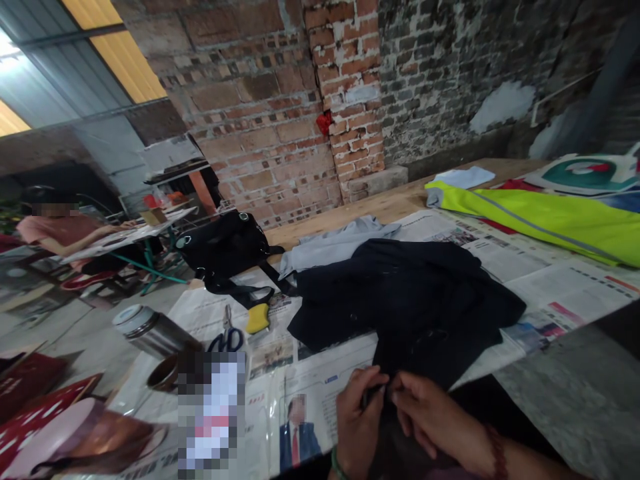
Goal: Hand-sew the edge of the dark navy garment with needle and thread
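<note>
A dark navy garment lies crumpled over the newspaper, its near end running down to my hands at the table's front edge. My left hand is closed, thumb and fingers pinching a bit of the dark cloth. Close beside it, my right hand has thumb and forefinger pressed together at the same spot; whatever is between those fingertips is too small to make out. Its other fingers curl below, near the dark cloth.
Newspaper covers the table. To the left are scissors, a yellow object, a steel thermos and a black bag. A yellow vest and an iron lie right. A person sits far left.
</note>
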A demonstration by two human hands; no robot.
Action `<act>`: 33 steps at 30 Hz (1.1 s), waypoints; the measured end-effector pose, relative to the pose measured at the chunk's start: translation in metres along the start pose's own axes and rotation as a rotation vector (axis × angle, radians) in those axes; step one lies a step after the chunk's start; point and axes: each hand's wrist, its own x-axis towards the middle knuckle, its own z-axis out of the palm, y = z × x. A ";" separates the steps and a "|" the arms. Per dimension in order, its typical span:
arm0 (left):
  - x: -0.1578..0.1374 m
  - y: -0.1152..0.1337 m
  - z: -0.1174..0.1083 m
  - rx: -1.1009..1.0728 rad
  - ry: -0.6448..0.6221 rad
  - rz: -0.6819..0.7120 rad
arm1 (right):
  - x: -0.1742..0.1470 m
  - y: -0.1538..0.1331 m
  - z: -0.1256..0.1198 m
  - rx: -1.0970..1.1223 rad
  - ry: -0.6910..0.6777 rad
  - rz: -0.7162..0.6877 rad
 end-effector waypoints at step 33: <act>0.009 0.007 0.002 -0.020 -0.135 0.052 | 0.006 -0.005 0.003 0.096 0.179 -0.167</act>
